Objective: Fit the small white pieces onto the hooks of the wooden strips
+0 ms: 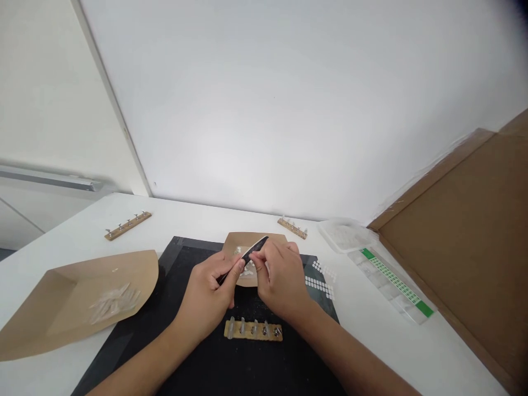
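My left hand [207, 287] is closed around a black nail file [256, 248] with a pale edge, slanting up to the right. The fingertips of my right hand [284, 278] are pinched together against the file's face; whatever they hold is too small or hidden to make out. Behind both hands, a brown paper tray [239, 238] contains small whitish pieces. Nearer to me lies a wooden strip [259, 331] with metal stands, several bearing clear nail tips [231, 326]. All of these are over a black mat [165, 308].
A larger paper tray [61, 280] at left carries clear nail tips [115, 302]. Two more wooden strips, one left [127, 225] and one right [293, 227], lie farther back. White adhesive dots [319, 285], a clear case [396, 286] and cardboard [457, 220] are at right.
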`<state>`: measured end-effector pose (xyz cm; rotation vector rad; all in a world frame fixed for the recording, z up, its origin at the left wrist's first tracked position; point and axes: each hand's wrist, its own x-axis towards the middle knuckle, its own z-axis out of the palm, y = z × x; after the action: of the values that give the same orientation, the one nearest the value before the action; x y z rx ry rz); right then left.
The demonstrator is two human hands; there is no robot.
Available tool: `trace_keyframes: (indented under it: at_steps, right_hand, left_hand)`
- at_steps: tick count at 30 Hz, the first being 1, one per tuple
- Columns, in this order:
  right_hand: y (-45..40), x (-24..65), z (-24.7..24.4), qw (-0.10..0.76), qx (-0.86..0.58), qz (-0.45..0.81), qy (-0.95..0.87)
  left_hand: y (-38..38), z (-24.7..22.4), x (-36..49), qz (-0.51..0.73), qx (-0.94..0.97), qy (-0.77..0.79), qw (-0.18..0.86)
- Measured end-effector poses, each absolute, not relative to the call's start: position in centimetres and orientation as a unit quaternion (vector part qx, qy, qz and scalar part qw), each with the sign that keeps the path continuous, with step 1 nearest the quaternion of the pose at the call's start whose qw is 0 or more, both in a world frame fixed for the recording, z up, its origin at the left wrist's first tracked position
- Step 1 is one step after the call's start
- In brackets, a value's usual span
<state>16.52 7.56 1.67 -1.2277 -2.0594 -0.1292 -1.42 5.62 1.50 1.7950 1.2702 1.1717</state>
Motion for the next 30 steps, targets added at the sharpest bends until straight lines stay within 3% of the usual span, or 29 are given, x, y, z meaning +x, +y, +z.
trace_keyframes:
  at_steps: [11,21,30]
  right_hand:
    - [7.7,17.2,3.4,0.384,-0.476,-0.052,-0.790]
    - [8.8,17.8,2.2,0.385,-0.481,-0.088,-0.783]
    - [8.7,17.6,1.8,0.382,-0.465,-0.089,-0.794]
  left_hand:
    - [5.1,1.9,-1.0,0.479,0.709,0.454,0.249]
    - [5.5,1.2,-1.2,0.488,0.667,0.465,0.319]
    - [5.4,1.3,-1.0,0.514,0.708,0.428,0.227]
